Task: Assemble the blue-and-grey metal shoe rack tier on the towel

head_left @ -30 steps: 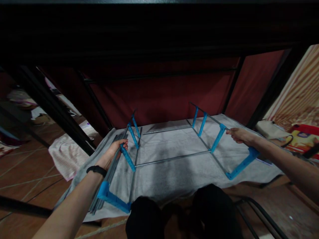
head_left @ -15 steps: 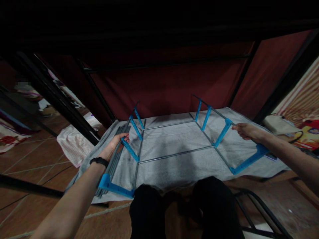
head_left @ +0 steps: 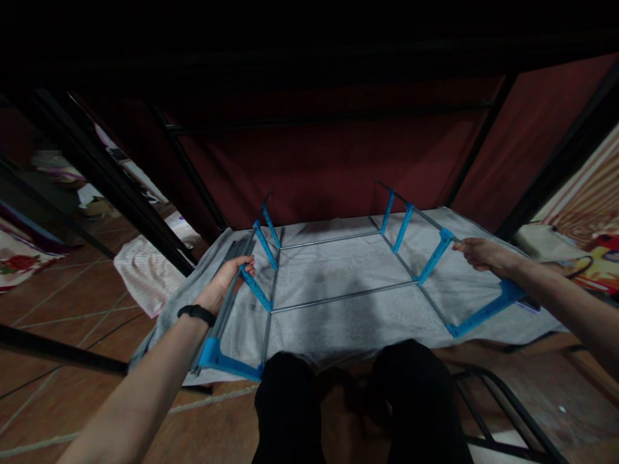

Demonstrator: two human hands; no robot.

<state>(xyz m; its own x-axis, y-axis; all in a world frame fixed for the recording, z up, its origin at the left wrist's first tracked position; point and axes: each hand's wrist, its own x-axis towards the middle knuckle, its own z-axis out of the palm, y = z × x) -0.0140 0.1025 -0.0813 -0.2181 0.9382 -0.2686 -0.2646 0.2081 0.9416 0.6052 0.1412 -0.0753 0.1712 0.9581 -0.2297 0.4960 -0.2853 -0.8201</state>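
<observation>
A frame of grey metal tubes (head_left: 345,296) joined by blue plastic brackets (head_left: 435,256) lies across a grey cloth (head_left: 333,261) in front of me. My left hand (head_left: 236,273) is closed around the frame's left upper tube, beside one of the blue brackets. On the opposite side my right hand (head_left: 481,252) grips the right upper tube, just behind a bracket. Two crossbars link the two sides. A bundle of loose grey tubes (head_left: 206,356) lies on the cloth at the left, partly hidden by my left hand and forearm.
Black metal posts (head_left: 104,183) and a dark red panel (head_left: 329,164) stand around the cloth-covered surface. My knees (head_left: 287,399) are at its near edge. A black metal rack (head_left: 507,406) is at lower right. A striped cloth (head_left: 149,267) lies at left; colourful fabric (head_left: 599,258) is at right.
The view has shifted slightly. Both hands keep their hold on the frame's two sides, and the frame looks nearly unchanged.
</observation>
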